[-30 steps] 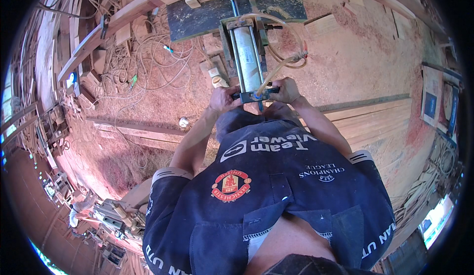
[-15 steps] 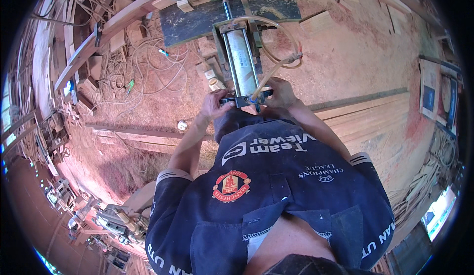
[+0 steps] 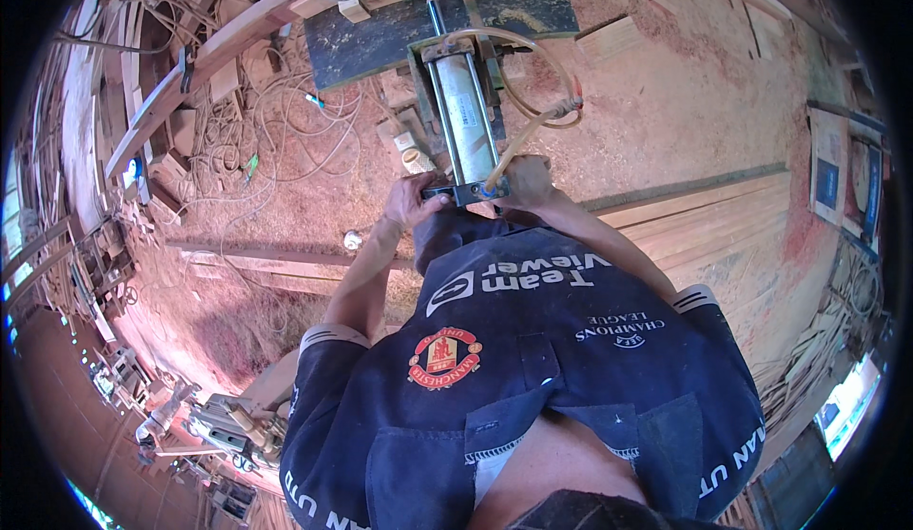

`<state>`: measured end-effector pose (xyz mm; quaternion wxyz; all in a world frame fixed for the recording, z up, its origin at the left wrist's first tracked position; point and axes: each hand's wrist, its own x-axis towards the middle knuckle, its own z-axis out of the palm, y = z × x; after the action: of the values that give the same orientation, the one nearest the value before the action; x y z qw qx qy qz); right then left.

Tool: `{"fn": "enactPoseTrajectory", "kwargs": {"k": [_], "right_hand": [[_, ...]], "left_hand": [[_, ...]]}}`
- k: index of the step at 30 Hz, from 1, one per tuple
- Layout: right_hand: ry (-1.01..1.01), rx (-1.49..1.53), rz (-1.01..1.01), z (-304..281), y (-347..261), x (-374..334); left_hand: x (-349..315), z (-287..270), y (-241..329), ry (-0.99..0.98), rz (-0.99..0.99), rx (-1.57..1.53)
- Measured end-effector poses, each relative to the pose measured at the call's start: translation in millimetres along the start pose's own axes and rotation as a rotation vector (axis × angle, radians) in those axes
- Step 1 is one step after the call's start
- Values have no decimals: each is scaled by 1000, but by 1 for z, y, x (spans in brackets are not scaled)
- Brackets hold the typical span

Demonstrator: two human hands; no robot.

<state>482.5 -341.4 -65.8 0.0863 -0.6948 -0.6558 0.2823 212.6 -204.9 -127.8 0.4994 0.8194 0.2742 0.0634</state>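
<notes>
While the left hand (image 3: 411, 201) curls fingers around the black crossbar (image 3: 467, 194), I cannot tell whether the right hand (image 3: 529, 184) grips it; the smooth silvery cylinder (image 3: 463, 114) crosses the near edge of the dusty board (image 3: 357, 53), a cup-like piece (image 3: 415, 161), contents unclear, beside it.

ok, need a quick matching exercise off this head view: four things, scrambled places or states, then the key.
1. Left hand
2. Pneumatic cylinder
3. Amber hose
4. Wooden planks

A. Looping out to the right of a silvery barrel
B. Long and pale, side by side, toward the picture's right
C. At the left end of the black end bar
D. Silvery, between two metal rods

Pairs: 1-C, 2-D, 3-A, 4-B
</notes>
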Motion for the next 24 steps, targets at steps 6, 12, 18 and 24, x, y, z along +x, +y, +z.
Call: {"fn": "enactPoseTrajectory", "kwargs": {"k": [6,12,18,24], "right_hand": [[11,-35,46,-7,-6,-1],[61,-7,40,-18,-15,-4],[185,325,-14,-8,-13,-11],[83,24,-21,13,3,3]], "left_hand": [[-1,2,-5,13,15,19],[-1,2,-6,-14,-21,-8],[-4,-2,-14,-29,-2,-151],[2,0,-12,-102,-77,-5]]}}
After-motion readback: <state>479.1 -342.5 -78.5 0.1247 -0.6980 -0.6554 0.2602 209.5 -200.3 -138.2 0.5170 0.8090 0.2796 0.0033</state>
